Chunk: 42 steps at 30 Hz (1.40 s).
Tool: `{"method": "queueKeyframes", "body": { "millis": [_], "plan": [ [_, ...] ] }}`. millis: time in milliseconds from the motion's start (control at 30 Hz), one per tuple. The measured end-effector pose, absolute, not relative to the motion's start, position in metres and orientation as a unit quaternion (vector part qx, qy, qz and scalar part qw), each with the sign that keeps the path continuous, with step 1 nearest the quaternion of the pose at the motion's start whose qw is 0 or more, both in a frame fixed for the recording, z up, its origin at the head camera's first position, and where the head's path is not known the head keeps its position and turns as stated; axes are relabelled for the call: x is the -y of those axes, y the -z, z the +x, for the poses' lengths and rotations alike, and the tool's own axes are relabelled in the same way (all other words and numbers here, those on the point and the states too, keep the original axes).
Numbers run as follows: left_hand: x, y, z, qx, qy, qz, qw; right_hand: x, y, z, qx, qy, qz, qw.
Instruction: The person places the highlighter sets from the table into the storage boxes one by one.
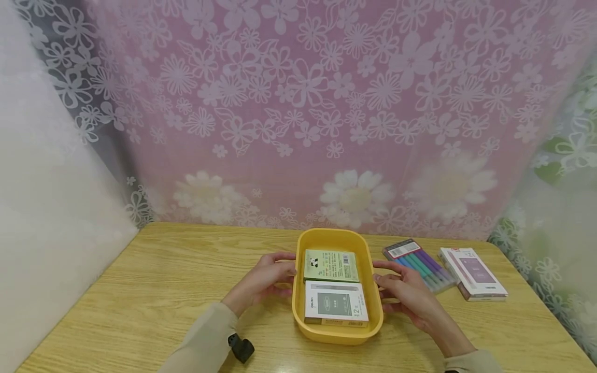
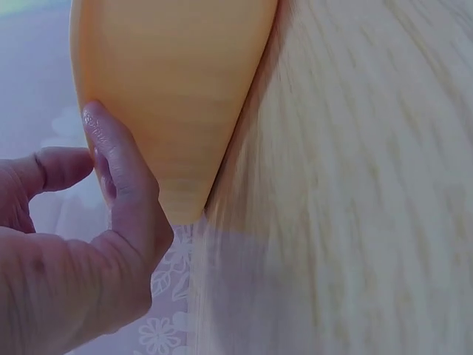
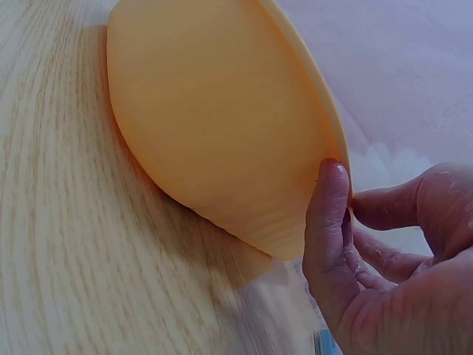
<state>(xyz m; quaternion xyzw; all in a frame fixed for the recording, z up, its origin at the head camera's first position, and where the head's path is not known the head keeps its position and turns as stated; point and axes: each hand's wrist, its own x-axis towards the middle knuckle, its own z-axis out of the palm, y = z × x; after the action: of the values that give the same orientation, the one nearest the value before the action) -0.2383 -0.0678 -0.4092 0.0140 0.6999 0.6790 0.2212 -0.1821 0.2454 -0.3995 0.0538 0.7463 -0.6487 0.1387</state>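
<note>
A yellow plastic bin (image 1: 336,338) stands on the wooden table. Inside it a green box with a panda picture (image 1: 330,265) lies at the far end, and a white box with a grey-green panel (image 1: 336,303) lies nearer. From the left side my left hand (image 1: 267,277) holds the bin; in the left wrist view its thumb meets the rim and a finger lies against the outer wall (image 2: 177,89). My right hand (image 1: 410,295) holds the opposite side likewise, thumb at the rim and a finger on the outer wall (image 3: 222,111) in the right wrist view.
Right of the bin lies a clear pack of purple and teal pens (image 1: 422,265). Beyond it, white boxes with a purple panel (image 1: 473,272) lie stacked near the table's right edge. A pink flowered curtain (image 1: 298,129) hangs behind the wooden table (image 1: 196,269).
</note>
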Motion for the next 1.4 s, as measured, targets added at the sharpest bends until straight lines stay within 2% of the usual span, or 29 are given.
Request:
{"method": "queueKeyframes", "body": {
  "millis": [767, 1033, 1233, 1400],
  "plan": [
    [0.068, 0.412, -0.24, -0.679, -0.685, 0.015, 0.264, -0.245, 0.399, -0.183, -0.749, 0.643, 0.048, 0.15],
    [0.068, 0.412, -0.241, -0.674, -0.69, 0.007, 0.264, -0.248, 0.4, -0.184, -0.766, 0.623, 0.054, 0.152],
    [0.067, 0.413, -0.242, -0.67, -0.694, 0.006, 0.266, -0.252, 0.401, -0.185, -0.799, 0.584, 0.047, 0.132],
    [0.067, 0.413, -0.241, -0.67, -0.694, 0.005, 0.265, -0.258, 0.401, -0.186, -0.836, 0.54, 0.005, 0.098]
  ]
}}
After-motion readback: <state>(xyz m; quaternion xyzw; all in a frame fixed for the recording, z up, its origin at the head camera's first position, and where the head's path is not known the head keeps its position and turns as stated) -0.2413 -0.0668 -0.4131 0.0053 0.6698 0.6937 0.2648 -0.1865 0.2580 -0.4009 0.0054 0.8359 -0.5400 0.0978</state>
